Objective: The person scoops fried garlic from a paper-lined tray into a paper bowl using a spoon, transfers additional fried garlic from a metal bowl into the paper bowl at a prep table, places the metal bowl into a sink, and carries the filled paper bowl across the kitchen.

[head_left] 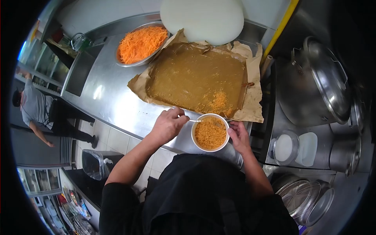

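Observation:
Closed around the handle of a utensil [196, 121], my left hand [170, 124] is at the left rim of a white tub [210, 145]. The utensil's far end lies among orange-brown crumbs [208, 135] inside the tub. My right hand [239, 136] grips the tub's right side. Just beyond it lies a shallow tray lined with brown paper [253, 102], holding a smooth brown layer [196, 74]. A small heap of orange crumbs [220, 101] sits on that layer near its front right.
A metal bowl of shredded carrot [141, 44] stands behind left, and a white round board [201, 19] leans behind the tray. Large lidded pots [313, 86] and containers [286, 147] are right. Another person [37, 107] stands far left, near a bin [94, 164].

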`<state>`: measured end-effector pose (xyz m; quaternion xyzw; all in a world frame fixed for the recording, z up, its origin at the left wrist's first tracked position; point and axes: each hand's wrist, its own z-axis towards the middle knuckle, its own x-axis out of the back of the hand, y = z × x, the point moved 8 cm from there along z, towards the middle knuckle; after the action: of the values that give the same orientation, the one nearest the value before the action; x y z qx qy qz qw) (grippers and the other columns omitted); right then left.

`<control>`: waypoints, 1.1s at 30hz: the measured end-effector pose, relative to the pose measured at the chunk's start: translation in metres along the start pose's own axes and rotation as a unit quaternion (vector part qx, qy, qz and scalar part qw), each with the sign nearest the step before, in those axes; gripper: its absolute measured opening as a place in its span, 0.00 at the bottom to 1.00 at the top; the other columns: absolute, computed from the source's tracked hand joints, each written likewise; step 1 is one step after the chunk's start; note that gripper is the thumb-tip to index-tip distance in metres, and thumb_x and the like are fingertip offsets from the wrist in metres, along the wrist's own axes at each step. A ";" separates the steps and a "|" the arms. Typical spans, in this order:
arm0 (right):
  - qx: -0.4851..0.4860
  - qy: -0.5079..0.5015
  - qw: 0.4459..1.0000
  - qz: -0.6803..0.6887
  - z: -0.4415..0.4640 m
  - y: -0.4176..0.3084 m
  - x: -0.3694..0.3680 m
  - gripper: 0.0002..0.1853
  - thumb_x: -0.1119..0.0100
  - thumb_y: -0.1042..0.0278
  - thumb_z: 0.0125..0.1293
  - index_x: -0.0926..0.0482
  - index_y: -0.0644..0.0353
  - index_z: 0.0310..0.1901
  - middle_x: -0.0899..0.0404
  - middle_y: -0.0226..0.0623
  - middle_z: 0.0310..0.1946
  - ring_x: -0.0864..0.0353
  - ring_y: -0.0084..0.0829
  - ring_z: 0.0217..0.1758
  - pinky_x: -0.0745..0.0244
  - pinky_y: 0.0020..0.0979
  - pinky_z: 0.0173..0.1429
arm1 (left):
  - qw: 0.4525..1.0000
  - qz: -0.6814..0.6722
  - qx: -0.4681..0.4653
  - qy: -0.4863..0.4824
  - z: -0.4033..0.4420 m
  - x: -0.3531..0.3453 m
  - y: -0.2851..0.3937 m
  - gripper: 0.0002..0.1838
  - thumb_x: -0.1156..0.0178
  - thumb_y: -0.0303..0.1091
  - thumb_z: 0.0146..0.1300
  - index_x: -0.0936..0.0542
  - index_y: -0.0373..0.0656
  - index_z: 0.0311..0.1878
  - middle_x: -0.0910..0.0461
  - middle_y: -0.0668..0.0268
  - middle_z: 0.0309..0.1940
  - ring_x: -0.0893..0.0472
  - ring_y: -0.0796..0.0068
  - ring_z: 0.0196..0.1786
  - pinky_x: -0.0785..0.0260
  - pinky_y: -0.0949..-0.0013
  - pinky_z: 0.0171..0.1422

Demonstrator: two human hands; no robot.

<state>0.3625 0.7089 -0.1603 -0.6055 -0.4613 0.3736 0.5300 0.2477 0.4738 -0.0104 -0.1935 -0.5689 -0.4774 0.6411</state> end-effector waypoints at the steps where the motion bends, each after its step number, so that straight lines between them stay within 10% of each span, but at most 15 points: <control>1: 0.002 0.001 1.000 -0.007 0.000 0.000 0.000 0.29 0.33 0.58 0.66 0.32 0.69 0.60 0.20 0.51 0.47 0.18 0.34 0.50 0.22 0.33 0.55 | 0.999 0.015 -0.005 -0.037 -0.007 -0.010 -0.001 0.09 0.39 0.25 0.56 0.17 0.47 0.40 0.21 0.65 0.39 0.20 0.62 0.40 0.28 0.60 0.45; 18: 0.014 0.018 0.998 -0.053 0.000 0.001 0.000 0.34 0.28 0.56 0.59 0.31 0.69 0.59 0.20 0.51 0.48 0.18 0.37 0.50 0.22 0.36 0.56 | 0.992 0.030 0.002 -0.123 -0.006 0.010 0.003 0.04 0.41 0.32 0.60 0.22 0.45 0.31 0.22 0.61 0.28 0.19 0.57 0.35 0.25 0.56 0.39; 33: 0.046 0.100 0.992 0.059 0.006 0.005 0.003 0.18 0.31 0.65 0.65 0.28 0.65 0.48 0.21 0.34 0.39 0.23 0.19 0.40 0.26 0.23 0.46 | 0.968 0.089 0.217 -0.088 0.081 -0.075 -0.079 0.10 0.49 0.29 0.63 0.22 0.46 0.46 0.22 0.53 0.44 0.16 0.50 0.43 0.23 0.53 0.48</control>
<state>0.3585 0.7133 -0.1660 -0.6407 -0.3518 0.3630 0.5778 0.1461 0.5304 -0.0800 -0.1411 -0.6937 -0.2646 0.6548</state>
